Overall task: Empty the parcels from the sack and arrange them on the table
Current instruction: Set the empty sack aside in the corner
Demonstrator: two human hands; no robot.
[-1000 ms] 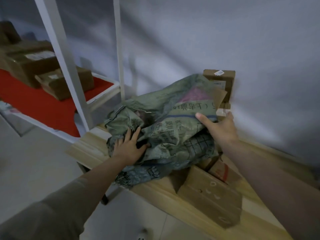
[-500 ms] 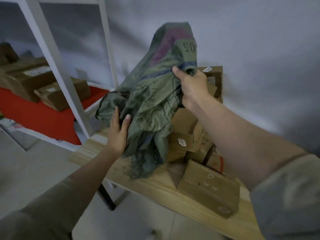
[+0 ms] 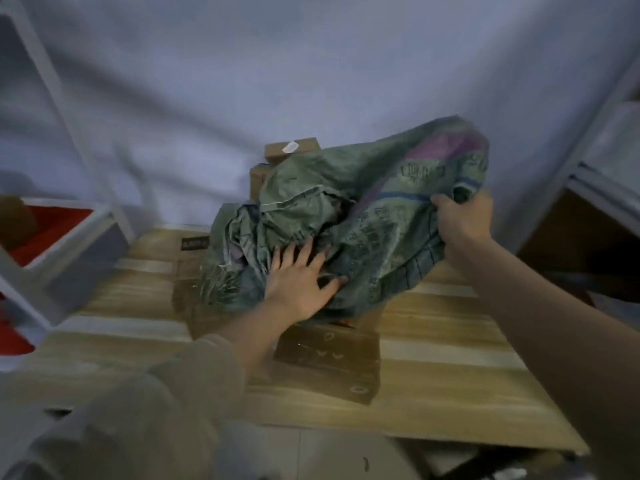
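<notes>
Head camera, looking down: my right hand point(image 3: 462, 225) bunches a fistful of the green woven sack point(image 3: 363, 216) at its far right edge, fingers point(image 3: 441, 204) closed tight on the cloth, while my left hand point(image 3: 299, 278) lies flat and spread on the sack's crumpled middle, gripping nothing. The sack is draped over a heap of brown cardboard parcels on the wooden bench point(image 3: 450, 375); one large parcel point(image 3: 329, 362) sits clear of it at the near side, a taller parcel point(image 3: 291, 150) pokes out behind against the wall, and another parcel point(image 3: 192, 261) shows at the left, partly under the cloth. A red-floored shelf point(image 3: 52, 233) stands at the left.

The sack looks soft, limp and light, the kind of weave that folds wherever I pinch it, so I judge a gathered handful near a corner or seam is the surest hold; a flat palm would only slide over it. Whether any parcels remain inside I cannot tell. The parcels look stiff and boxy, best taken by opposite faces, the big one probably with both hands. The heap under the cloth could topple if I drag the sack sideways rather than lift it.
</notes>
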